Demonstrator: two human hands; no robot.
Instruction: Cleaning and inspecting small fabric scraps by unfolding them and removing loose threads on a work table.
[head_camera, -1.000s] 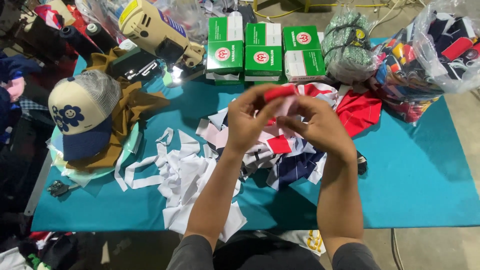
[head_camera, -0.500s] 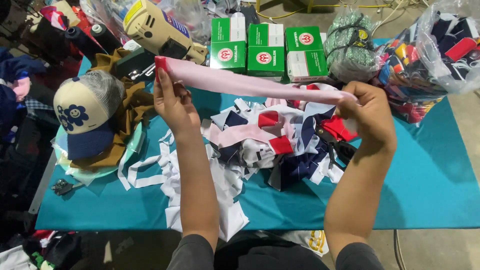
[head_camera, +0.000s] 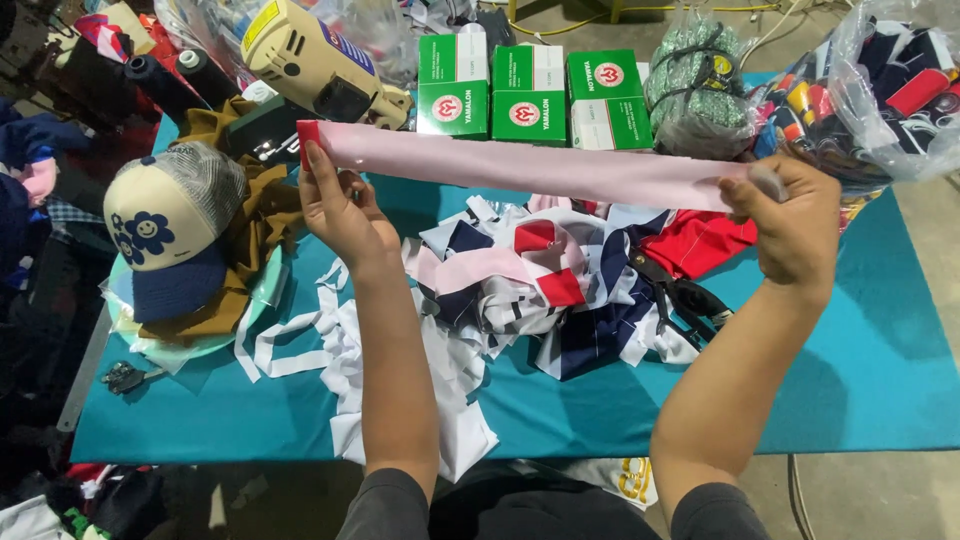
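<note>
Both ends pinched: my left hand (head_camera: 338, 205) and right hand (head_camera: 790, 225) clamp the pink fabric strip (head_camera: 530, 168). I'd judge even tension keeps it flat above the scrap pile (head_camera: 540, 290).

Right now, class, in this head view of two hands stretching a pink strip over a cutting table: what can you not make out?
- Right hand: its closed fingers cover the pink strip end.
- Black scissors: partly buried under the fabric scrap pile.
- Plastic bag: cut off by the right edge; contents blurred.
- Left hand: its grip hides the strip's red tip behind the fingers.
</note>
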